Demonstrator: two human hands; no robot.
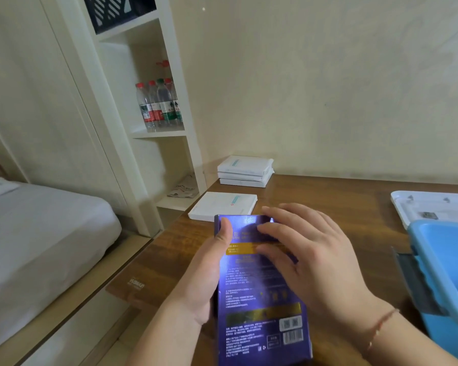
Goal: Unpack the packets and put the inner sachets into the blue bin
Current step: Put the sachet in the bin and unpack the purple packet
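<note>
The left hand (206, 273) grips a purple packet (259, 299) from its left edge, thumb pressed flat along the printed face and the other fingers hidden behind it, so the packet is held lengthwise above the near part of the wooden surface (328, 191). The right hand (310, 252) lies over the packet's upper right part with its fingers spread and nearly straight, fingertips touching the face near the orange band; a thin red bracelet (381, 326) circles that wrist. The blue bin (444, 281) sits at the right edge of the surface, well apart from the packet, with a white lid or tray (434, 204) just behind it. Beyond the hands lies a single white packet (222, 206), and farther back, by the wall, a stack of white packets (245, 171). On the left, a white shelf (154, 133) holds water bottles (160, 104), beside a bed (37, 233).
</note>
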